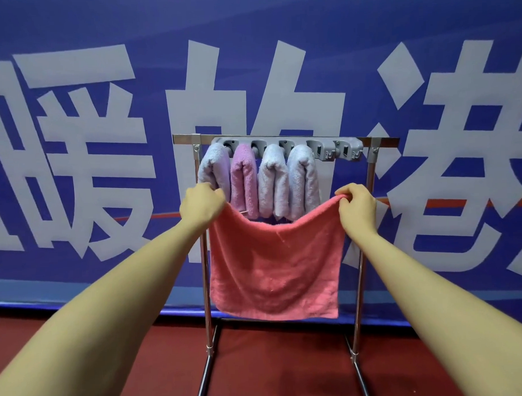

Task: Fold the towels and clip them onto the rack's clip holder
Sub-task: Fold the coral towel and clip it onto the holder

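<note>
The lower ends of the four hanging towels (259, 180) are covered by the sagging top edge of the coral towel (275, 265). The coral towel's upper corners are buried in the left hand (201, 206) and the right hand (356, 207), so the fingertips cannot be made out. The leftmost clips of the holder (287, 148) are masked by the towel tops. Part of the rack (359, 283) behind the cloth is concealed, and its base is cut off by the bottom edge. Both arms are cropped at the lower corners. The white lettering on the banner (71, 41) is clipped at both sides.
</note>
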{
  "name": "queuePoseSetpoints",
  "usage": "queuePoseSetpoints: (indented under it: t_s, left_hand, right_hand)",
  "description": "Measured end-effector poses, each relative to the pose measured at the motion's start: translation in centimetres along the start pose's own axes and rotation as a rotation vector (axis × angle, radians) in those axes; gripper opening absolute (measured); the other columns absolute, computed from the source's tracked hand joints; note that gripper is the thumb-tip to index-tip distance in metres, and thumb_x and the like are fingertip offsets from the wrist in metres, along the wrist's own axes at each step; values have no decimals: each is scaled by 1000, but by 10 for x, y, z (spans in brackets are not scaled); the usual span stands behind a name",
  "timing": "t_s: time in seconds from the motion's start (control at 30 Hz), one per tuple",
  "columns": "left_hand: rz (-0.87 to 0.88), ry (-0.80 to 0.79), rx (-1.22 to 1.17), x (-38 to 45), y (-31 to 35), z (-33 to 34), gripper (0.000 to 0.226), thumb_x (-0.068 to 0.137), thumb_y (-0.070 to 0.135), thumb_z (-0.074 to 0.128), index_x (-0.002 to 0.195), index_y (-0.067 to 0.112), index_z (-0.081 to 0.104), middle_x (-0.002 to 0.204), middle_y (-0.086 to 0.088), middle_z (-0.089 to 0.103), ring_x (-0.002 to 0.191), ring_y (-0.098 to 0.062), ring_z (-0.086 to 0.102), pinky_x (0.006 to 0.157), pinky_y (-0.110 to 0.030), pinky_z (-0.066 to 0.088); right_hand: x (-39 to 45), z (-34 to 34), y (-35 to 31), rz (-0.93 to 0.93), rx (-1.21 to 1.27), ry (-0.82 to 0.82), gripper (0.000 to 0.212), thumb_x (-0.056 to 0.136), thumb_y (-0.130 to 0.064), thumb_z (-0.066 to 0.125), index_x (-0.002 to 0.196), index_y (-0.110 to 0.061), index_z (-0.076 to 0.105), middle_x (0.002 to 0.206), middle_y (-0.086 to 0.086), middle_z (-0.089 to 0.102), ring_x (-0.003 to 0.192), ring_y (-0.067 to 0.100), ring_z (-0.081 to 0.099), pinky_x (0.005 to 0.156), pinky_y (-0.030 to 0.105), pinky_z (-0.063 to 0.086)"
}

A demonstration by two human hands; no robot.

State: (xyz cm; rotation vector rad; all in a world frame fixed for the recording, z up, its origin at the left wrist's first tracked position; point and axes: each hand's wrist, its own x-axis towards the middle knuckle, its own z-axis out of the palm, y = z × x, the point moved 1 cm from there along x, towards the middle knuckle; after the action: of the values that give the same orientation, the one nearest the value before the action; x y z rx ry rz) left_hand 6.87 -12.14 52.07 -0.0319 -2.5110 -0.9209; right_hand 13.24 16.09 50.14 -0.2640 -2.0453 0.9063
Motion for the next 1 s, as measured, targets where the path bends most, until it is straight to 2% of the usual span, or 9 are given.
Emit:
queuePoseSetpoints:
  t_s: [0.07, 0.2, 0.27, 0.37, 0.53, 0.63, 0.8, 0.9, 1.0]
  left_hand:
    - [63, -15, -24, -6, 11, 5, 25, 83, 23, 45, 65, 9, 55, 73, -14, 60, 72, -34, 54, 58, -29, 39]
    - [279, -41, -6, -13, 29, 24, 26, 83, 5, 43, 97, 9, 65, 94, -11, 68, 91, -33, 60, 65, -34, 46]
    - [347, -76, -64, -18, 38, 31, 34, 84, 3, 39, 111, 12, 58, 95, -13, 67, 88, -33, 61, 73, -39, 51]
    - [417, -151, -111, -27, 50, 38, 24, 89, 9, 39, 112, 11, 41, 83, -13, 61, 75, -32, 58, 66, -42, 50]
    - [543, -257, -170, -36, 62, 47, 16, 91, 8, 46, 106, 6, 40, 87, -11, 68, 81, -29, 61, 63, -32, 37]
    - [592, -299, -167, -40, 64, 49, 19, 88, -1, 42, 107, 2, 43, 92, -13, 67, 82, -30, 59, 62, -31, 35]
    - [588, -307, -219, -38, 62, 51, 13, 94, 7, 45, 107, 3, 42, 83, -13, 68, 73, -21, 56, 54, -22, 30]
    - [566, -290, -252, -37, 63, 52, 12, 94, 7, 45, 105, 3, 43, 79, -14, 67, 72, -22, 57, 55, -14, 37]
    - [597, -304, -222, -38, 66, 52, 14, 94, 7, 47, 107, 2, 43, 90, -13, 71, 90, -26, 63, 79, -34, 47]
  right_hand:
    - [-5, 4, -6, -104, 47, -74, 24, 83, 9, 48, 91, -4, 67, 98, 10, 62, 95, 24, 57, 80, 20, 37]
    - [-14, 19, -19, -273, -6, -178, 24, 84, 2, 53, 90, -14, 70, 98, 1, 64, 97, 22, 50, 87, 33, 33]
    - [-17, 25, -27, -290, -37, -213, 24, 86, -5, 55, 92, -22, 71, 99, -7, 64, 99, 15, 46, 82, 29, 22]
    - [-19, 32, -38, -306, -53, -247, 18, 85, -12, 59, 91, -26, 71, 95, -12, 66, 98, 11, 45, 75, 26, 15]
    - [-25, 42, -45, -280, 76, -314, 5, 81, -11, 65, 80, -16, 65, 79, -7, 66, 85, 17, 57, 89, 35, 36]
    - [-28, 43, -42, -232, 155, -338, 13, 78, -8, 65, 74, -21, 63, 73, -9, 64, 76, 14, 60, 79, 37, 48]
    - [-33, 41, -38, -175, 196, -370, 11, 78, -5, 67, 73, -13, 63, 69, -5, 63, 66, 9, 55, 68, 26, 46]
    - [-35, 43, -36, -162, 174, -373, 12, 76, -10, 69, 70, -18, 62, 68, -9, 63, 68, 11, 59, 69, 32, 50]
    - [-35, 44, -33, -164, 127, -314, 13, 77, -16, 68, 72, -22, 59, 69, -9, 63, 72, 16, 61, 73, 41, 52]
